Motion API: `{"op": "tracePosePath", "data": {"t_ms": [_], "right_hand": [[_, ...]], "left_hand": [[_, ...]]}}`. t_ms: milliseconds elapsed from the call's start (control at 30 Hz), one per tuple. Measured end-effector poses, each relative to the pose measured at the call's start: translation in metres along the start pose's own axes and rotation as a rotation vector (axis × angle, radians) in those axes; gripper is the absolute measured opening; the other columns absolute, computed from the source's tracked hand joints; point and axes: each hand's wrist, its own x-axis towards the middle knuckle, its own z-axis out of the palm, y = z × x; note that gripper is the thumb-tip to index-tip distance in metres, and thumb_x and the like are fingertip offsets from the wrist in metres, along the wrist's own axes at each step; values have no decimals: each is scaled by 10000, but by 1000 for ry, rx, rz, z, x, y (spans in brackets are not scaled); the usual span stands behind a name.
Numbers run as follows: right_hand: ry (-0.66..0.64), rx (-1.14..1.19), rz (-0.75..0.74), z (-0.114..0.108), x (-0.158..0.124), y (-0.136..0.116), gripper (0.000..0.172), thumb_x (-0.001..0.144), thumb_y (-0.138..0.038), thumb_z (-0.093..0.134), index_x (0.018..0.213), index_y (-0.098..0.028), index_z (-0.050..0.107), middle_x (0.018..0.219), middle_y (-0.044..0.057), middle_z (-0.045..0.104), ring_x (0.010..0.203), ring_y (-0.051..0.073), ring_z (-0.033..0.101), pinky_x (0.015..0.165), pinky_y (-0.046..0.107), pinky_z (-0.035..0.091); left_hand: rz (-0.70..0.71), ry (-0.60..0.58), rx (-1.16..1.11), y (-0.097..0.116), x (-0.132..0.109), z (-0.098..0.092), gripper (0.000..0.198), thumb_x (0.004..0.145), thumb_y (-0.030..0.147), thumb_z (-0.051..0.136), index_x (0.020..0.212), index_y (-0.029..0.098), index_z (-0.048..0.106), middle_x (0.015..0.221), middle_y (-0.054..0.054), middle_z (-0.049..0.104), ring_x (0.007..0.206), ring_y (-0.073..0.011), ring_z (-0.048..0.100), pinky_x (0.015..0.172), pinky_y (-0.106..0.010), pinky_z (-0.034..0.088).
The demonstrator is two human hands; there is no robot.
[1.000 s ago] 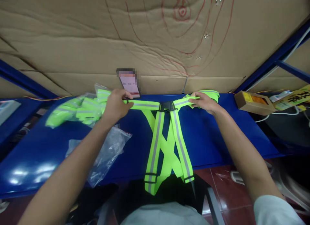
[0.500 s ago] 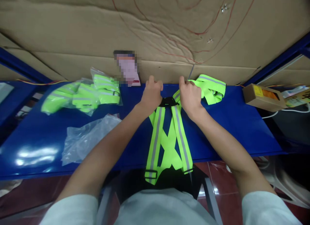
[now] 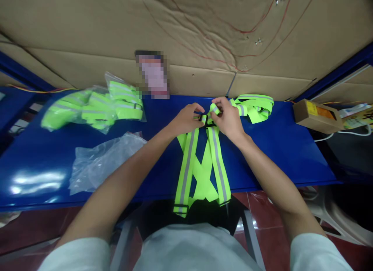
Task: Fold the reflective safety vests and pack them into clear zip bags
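Observation:
A neon yellow-green harness with grey stripes (image 3: 204,175) lies on the blue table, its straps crossed and its lower end over the front edge. My left hand (image 3: 188,117) pinches the black buckle (image 3: 203,119) at the harness's top. Beside it, my right hand (image 3: 227,117) grips a folded piece of the green strap between thumb and fingers. From there the strap runs right to a loose coil (image 3: 256,107) at the back of the table.
Several bagged green straps (image 3: 97,107) lie at the back left, with an empty clear bag (image 3: 107,160) before them. A blurred card (image 3: 154,76) leans on the cardboard wall. A brown box (image 3: 317,116) stands at the right, near a white cable.
Both hands have turned and their fingers have shifted at the harness's top. A folded strap end and the buckle now show between them. The view has shifted slightly.

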Motion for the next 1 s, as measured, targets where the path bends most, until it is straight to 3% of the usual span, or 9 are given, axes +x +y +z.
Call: {"op": "tracePosePath", "data": {"t_ms": [233,300,400,467,567,700,767,900,1000], "right_hand": [[302,25,106,-12,4,15,309,833,-180,628,1139,-191,670,935,35,729,752,176,636,758,329,515],[310,20,108,-10,4,14,312,830,-186,636,1141,-195,659,922,27,724,724,166,619,741,322,507],[246,58,91,0,2,2,354,826,-210,672,1176,-195,614,931,22,722,701,158,620,726,313,513],[148,87,73,7,-2,-8,400,827,-233,705,1207,-195,584,988,34,727,724,159,645,737,311,528],[18,81,50,12,-9,-19,397,850,-256,718,1217,-204,574,1099,63,723,808,169,685,801,322,548],[-37,76,18,13,-14,-22,285,876,-287,712,1118,-198,591,1114,76,694,844,170,675,797,315,556],[-28,87,21,15,-14,-21,243,880,-309,712,1049,-194,582,1044,63,672,811,161,652,755,298,549],[-33,101,25,19,-17,-23,213,916,-348,683,1010,-199,563,899,24,636,765,150,626,716,274,519],[-158,113,-22,21,-25,-30,185,964,-338,631,1078,-204,573,894,19,674,794,159,663,741,269,512]], "left_hand": [[58,90,181,9,-7,11,59,863,165,698,917,175,675,1030,-84,710,966,-231,675,952,-413,537],[92,81,228,17,-11,17,38,889,155,672,884,182,698,1026,-86,725,1064,-263,653,1053,-474,475],[134,72,303,29,-21,23,119,938,182,628,922,198,745,1086,-105,727,1256,-342,568,1182,-659,268],[158,44,331,32,-28,23,160,960,225,612,975,198,769,1185,-138,695,1289,-377,545,1158,-709,267],[213,-24,325,24,-35,17,191,966,245,608,1044,200,777,1348,-161,618,1346,-356,519,1133,-609,401],[375,-147,164,6,-41,-1,251,989,211,542,1113,253,756,1491,-95,549,1468,-277,432,1225,-531,362],[365,-84,30,0,-43,-9,237,987,221,539,1069,249,760,1473,-90,558,1435,-257,479,1213,-481,395],[101,175,-165,-7,-44,-14,88,892,246,659,907,214,739,1257,-91,622,1166,-232,652,996,-386,570],[39,191,-247,-13,-41,-8,80,817,205,686,896,200,678,1117,-61,628,1030,-191,674,974,-359,582]]}}
